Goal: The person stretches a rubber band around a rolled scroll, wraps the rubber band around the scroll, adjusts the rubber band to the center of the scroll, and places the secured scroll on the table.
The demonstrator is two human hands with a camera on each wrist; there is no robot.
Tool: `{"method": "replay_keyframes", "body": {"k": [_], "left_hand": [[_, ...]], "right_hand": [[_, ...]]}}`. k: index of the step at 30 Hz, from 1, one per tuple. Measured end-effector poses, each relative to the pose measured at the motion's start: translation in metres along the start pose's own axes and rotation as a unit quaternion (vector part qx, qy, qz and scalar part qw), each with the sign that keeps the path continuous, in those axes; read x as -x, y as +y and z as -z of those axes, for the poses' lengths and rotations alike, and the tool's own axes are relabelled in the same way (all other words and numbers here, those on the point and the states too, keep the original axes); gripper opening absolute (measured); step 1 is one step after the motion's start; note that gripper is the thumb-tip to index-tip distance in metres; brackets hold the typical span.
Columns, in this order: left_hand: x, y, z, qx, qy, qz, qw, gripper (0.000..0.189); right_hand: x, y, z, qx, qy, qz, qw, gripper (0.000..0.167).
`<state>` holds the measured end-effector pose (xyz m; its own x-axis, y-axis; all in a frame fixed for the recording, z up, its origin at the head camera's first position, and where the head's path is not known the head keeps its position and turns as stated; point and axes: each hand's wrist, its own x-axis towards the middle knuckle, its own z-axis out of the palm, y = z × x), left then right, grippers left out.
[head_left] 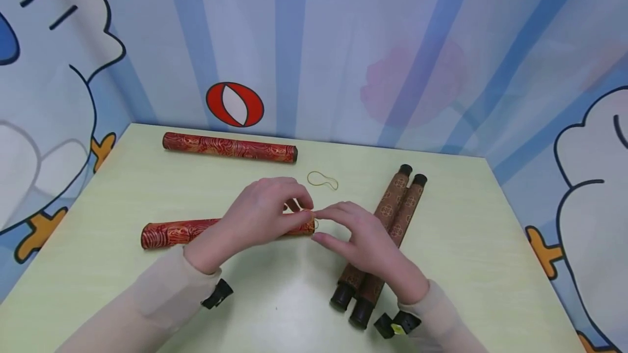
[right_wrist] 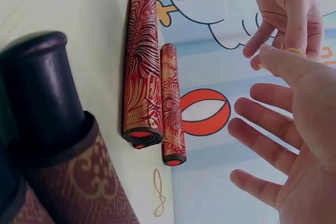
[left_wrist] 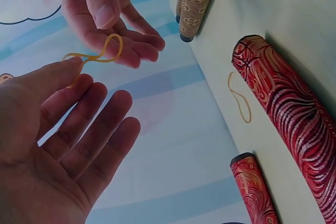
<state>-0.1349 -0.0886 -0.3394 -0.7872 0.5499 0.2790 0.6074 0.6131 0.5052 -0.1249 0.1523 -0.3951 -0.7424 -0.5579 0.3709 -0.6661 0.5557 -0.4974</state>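
My left hand [head_left: 267,206] pinches a yellow rubber band [left_wrist: 94,57] between thumb and index finger, its other fingers spread. The band's loop sticks out toward my right hand [head_left: 363,238], whose fingers are extended with the thumb apart from them, overlapping the loop in the left wrist view. Both hands are raised in front of a rolled red patterned scroll [head_left: 179,233], which lies on the table and is partly covered by the left hand in the head view. In the right wrist view its end shows spiral layers.
A second red scroll [head_left: 230,147] lies near the table's back edge. Another rubber band [right_wrist: 157,187] rests on the table [head_left: 456,244]. Two brown patterned scrolls [head_left: 391,200] with black end knobs lie side by side beneath the right hand. A cartoon-printed curtain [head_left: 324,70] borders the table.
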Motion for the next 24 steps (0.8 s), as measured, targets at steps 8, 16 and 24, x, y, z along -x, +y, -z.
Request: {"method": "replay_keyframes", "body": {"k": [8,16,24], "left_hand": [[-0.002,0.003,0.002,0.010,0.023,-0.001,0.9997,0.004],[0.001,0.001,0.005,0.019,0.036,0.019,0.9990,0.003],[0.007,-0.007,0.008,0.054,0.036,0.042,0.9970,0.003]], "right_hand": [[-0.007,0.002,-0.004,-0.047,0.053,0.009,0.9975,0.016],[-0.007,0.007,-0.004,-0.081,0.113,0.030,0.9898,0.013],[-0.004,0.012,0.000,-0.109,0.145,0.022,0.9832,0.016]]}}
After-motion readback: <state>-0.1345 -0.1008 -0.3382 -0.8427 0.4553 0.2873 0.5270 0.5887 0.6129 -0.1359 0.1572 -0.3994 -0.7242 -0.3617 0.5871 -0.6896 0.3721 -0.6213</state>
